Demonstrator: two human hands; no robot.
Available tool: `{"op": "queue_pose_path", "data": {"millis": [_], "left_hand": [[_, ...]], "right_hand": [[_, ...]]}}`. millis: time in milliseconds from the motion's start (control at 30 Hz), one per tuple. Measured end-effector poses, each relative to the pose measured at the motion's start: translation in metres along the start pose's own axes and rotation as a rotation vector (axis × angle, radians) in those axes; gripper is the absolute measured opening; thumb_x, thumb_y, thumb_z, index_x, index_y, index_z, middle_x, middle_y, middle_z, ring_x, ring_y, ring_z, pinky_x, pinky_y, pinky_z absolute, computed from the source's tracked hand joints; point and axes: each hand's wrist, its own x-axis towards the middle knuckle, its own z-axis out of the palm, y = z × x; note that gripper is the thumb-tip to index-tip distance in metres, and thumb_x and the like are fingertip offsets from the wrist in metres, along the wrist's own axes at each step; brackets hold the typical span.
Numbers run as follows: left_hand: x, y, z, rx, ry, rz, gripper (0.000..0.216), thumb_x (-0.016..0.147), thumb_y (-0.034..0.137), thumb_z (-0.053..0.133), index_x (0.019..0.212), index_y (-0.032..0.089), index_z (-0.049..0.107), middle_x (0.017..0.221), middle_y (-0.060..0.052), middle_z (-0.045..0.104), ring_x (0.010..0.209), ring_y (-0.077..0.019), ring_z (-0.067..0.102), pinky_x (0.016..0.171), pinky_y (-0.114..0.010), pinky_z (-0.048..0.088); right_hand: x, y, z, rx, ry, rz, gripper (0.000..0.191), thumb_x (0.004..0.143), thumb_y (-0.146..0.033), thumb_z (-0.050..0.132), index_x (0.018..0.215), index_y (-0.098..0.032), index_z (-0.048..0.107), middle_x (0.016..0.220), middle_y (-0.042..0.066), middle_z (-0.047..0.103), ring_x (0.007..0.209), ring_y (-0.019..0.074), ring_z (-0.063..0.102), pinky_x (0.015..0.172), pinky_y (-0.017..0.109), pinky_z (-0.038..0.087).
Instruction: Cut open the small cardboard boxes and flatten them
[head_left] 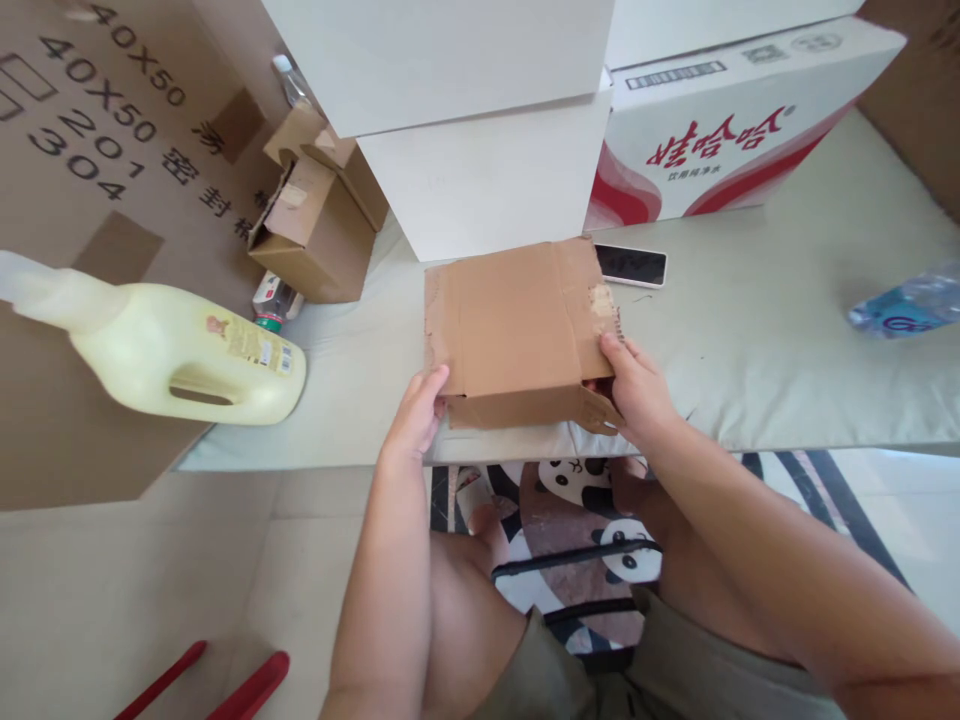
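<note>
A flat brown cardboard box (514,320) rests near the front edge of the pale cloth-covered surface, its right end torn and a flap hanging loose at the front right corner. My left hand (420,410) grips its front left corner, thumb on top and fingers underneath. At the right end, my right hand (637,385) is closed around the torn edge, with the thumb on the top face and the other fingers partly hidden. Just behind the box's right corner lies a dark-screened phone (630,265).
White cartons (495,170) stand behind, beside a red-and-white carton (720,140). At left are a yellow jug (150,340), a small cardboard box (322,230) and a large printed carton (97,240). A plastic bottle (907,302) lies at right. Below is a panda-patterned mat (559,520).
</note>
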Motion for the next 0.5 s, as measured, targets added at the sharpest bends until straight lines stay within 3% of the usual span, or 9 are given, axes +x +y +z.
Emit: {"op": "queue_pose_path", "data": {"millis": [67, 167, 267, 367, 500], "left_hand": [[0.000, 0.004, -0.004, 0.161, 0.043, 0.012, 0.035, 0.068, 0.048, 0.078, 0.072, 0.017, 0.063, 0.055, 0.001, 0.055, 0.045, -0.0099, 0.047, 0.043, -0.022, 0.036], [0.002, 0.006, -0.007, 0.341, 0.147, 0.020, 0.030, 0.073, 0.042, 0.076, 0.066, 0.017, 0.062, 0.050, 0.004, 0.048, 0.039, -0.0067, 0.034, 0.037, -0.021, 0.020], [0.005, 0.000, -0.007, 0.309, 0.117, 0.095, 0.029, 0.075, 0.045, 0.074, 0.069, 0.018, 0.066, 0.062, -0.001, 0.059, 0.054, -0.0121, 0.051, 0.047, -0.023, 0.038], [0.005, -0.006, -0.005, 0.108, 0.002, 0.114, 0.030, 0.071, 0.047, 0.076, 0.078, 0.019, 0.068, 0.078, -0.006, 0.068, 0.076, -0.0200, 0.065, 0.067, -0.029, 0.050], [0.008, -0.004, -0.010, -0.142, -0.002, 0.075, 0.022, 0.070, 0.041, 0.063, 0.068, 0.019, 0.063, 0.067, -0.005, 0.065, 0.062, -0.0189, 0.062, 0.061, -0.033, 0.051]], "right_hand": [[0.003, 0.002, -0.003, -0.033, -0.007, -0.022, 0.033, 0.078, -0.054, 0.066, 0.081, -0.024, 0.052, 0.064, -0.004, 0.057, 0.051, 0.0125, 0.054, 0.045, 0.026, 0.046], [0.011, 0.004, -0.009, -0.137, -0.007, -0.168, 0.033, 0.079, -0.047, 0.067, 0.101, -0.024, 0.057, 0.087, 0.001, 0.067, 0.069, 0.0161, 0.064, 0.056, 0.029, 0.053], [0.018, 0.002, -0.014, -0.180, 0.008, -0.253, 0.041, 0.077, -0.042, 0.069, 0.111, -0.023, 0.055, 0.092, 0.001, 0.069, 0.075, 0.0163, 0.065, 0.061, 0.028, 0.054], [0.018, -0.005, -0.015, -0.089, -0.051, -0.128, 0.031, 0.076, -0.039, 0.068, 0.100, -0.024, 0.057, 0.082, -0.002, 0.067, 0.065, 0.0133, 0.063, 0.054, 0.025, 0.050], [0.013, -0.014, -0.012, 0.075, -0.076, -0.011, 0.029, 0.070, -0.030, 0.067, 0.097, -0.025, 0.058, 0.078, -0.005, 0.066, 0.057, 0.0109, 0.060, 0.049, 0.023, 0.049]]}}
